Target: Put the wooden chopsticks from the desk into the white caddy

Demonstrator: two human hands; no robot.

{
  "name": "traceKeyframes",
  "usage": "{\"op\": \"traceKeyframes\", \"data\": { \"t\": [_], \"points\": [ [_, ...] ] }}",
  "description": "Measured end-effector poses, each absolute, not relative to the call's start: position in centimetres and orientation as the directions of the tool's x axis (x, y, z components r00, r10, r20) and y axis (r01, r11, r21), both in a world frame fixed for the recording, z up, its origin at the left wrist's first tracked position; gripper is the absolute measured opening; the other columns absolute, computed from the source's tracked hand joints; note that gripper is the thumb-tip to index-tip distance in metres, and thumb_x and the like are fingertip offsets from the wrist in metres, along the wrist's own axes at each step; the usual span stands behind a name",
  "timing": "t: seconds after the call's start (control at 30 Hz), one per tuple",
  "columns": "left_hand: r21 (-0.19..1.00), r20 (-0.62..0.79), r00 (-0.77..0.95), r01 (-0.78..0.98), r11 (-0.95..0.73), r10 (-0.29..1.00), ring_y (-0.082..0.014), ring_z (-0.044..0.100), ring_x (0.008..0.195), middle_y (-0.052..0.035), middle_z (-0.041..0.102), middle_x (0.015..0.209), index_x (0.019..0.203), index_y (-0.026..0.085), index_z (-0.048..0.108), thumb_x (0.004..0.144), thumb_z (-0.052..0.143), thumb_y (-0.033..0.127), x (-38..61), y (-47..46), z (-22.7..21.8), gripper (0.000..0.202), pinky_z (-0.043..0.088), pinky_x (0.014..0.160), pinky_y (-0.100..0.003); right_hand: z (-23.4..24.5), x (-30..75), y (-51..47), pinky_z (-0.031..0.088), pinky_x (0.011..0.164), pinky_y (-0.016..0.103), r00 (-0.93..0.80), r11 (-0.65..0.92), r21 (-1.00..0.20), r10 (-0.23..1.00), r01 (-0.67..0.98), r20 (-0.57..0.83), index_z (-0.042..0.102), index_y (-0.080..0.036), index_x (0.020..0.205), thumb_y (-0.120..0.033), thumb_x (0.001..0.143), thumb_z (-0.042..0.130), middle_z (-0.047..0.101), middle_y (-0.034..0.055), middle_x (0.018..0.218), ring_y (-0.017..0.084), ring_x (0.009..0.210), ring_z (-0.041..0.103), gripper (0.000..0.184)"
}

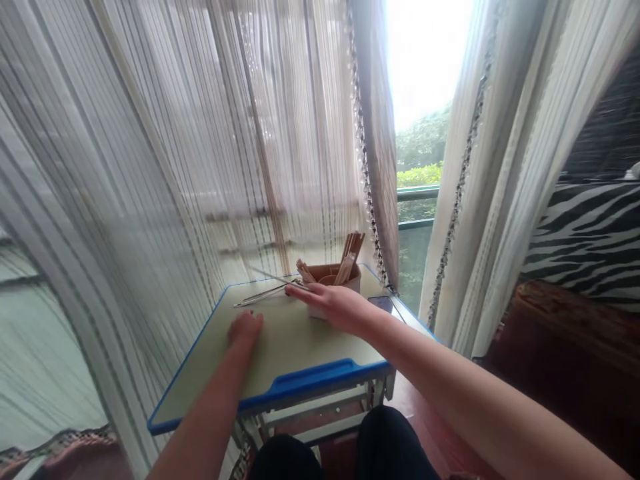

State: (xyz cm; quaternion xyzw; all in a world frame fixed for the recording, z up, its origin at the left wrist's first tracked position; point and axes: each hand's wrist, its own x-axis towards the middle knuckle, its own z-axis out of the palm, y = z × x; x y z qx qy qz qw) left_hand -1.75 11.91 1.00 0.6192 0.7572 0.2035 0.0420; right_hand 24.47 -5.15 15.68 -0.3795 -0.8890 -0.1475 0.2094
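My left hand (245, 329) rests on the pale green tabletop (280, 347), its fingers curled under into a loose fist with nothing visible in it. My right hand (333, 303) reaches across the table, fingers stretched out flat, beside a small tan and white holder (330, 275). Brown wooden chopsticks (350, 257) stand in that holder. Several thin metal chopsticks (263, 294) lie flat on the table just beyond my right fingertips.
The small table has a blue rim (313, 381) and stands against sheer striped curtains (175, 167). A dark phone (383, 303) lies at the table's right edge. A zebra-patterned sofa (585, 233) stands at right. My knees (345, 447) are under the table's near edge.
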Motion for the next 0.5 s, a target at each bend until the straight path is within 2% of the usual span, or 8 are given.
{"op": "traceKeyframes", "data": {
  "t": [0.07,0.13,0.2,0.3,0.4,0.5],
  "points": [
    [0.431,0.196,-0.211,0.896,0.109,0.958,-0.0286,0.057,0.104,-0.0173,0.06,0.114,0.116,0.012,0.055,0.082,0.041,0.041,0.1,11.2,1.2,0.047,0.043,0.085,-0.036,16.6,26.2,-6.0,0.048,0.069,0.027,-0.534,0.671,-0.058,0.636,0.739,0.557,0.034,-0.031,0.139,-0.001,0.08,0.038,0.056,0.0083,0.121,0.015,0.082,0.062,0.066],
    [0.505,0.235,-0.217,0.86,0.072,0.948,-0.0273,0.057,0.106,-0.0169,0.06,0.115,0.115,0.011,0.054,0.083,0.04,0.038,1.9,10.7,1.0,0.045,0.043,0.086,-0.034,18.0,27.4,-6.6,0.049,0.079,0.029,-0.398,0.657,-0.267,0.678,0.705,0.618,0.044,-0.025,0.133,-0.005,0.082,0.037,0.058,0.0081,0.121,0.017,0.095,0.061,0.055],
    [0.541,0.281,-0.222,0.84,0.037,0.934,-0.0259,0.056,0.108,-0.0161,0.06,0.116,0.115,0.011,0.053,0.083,0.041,0.036,3.2,10.2,0.4,0.043,0.042,0.088,-0.033,19.4,28.3,-7.1,0.047,0.089,0.031,-0.29,0.634,-0.418,0.716,0.65,0.635,0.048,-0.022,0.129,-0.008,0.082,0.038,0.06,0.0071,0.121,0.018,0.107,0.057,0.05],
    [0.524,0.296,-0.169,0.852,-0.012,0.94,-0.0249,0.054,0.111,-0.0165,0.059,0.117,0.119,0.01,0.048,0.08,0.047,0.035,3.9,9.9,-1.1,0.046,0.04,0.089,-0.031,20.7,30.0,-7.2,0.047,0.09,0.032,-0.24,0.645,-0.477,0.711,0.597,0.661,0.055,-0.022,0.12,-0.007,0.077,0.046,0.061,0.0058,0.12,0.018,0.107,0.058,0.046],
    [0.507,0.282,-0.14,0.862,-0.023,0.949,-0.0245,0.053,0.113,-0.0174,0.059,0.118,0.121,0.009,0.045,0.079,0.05,0.035,3.7,9.8,-2.2,0.049,0.039,0.091,-0.031,20.6,31.8,-6.5,0.052,0.081,0.031,-0.154,0.644,-0.506,0.691,0.574,0.706,0.064,-0.017,0.1,-0.01,0.077,0.053,0.069,0.0066,0.1,0.017,0.09,0.064,0.027],
    [0.479,0.284,-0.115,0.877,-0.037,0.952,-0.0237,0.053,0.113,-0.018,0.058,0.119,0.122,0.007,0.044,0.079,0.051,0.034,3.5,9.7,-2.3,0.051,0.038,0.092,-0.031,19.6,33.1,-5.9,0.055,0.067,0.03,-0.05,0.58,-0.613,0.747,0.537,0.663,0.065,-0.015,0.089,-0.014,0.079,0.054,0.069,0.0056,0.083,0.016,0.074,0.065,0.015]
  ]
}}
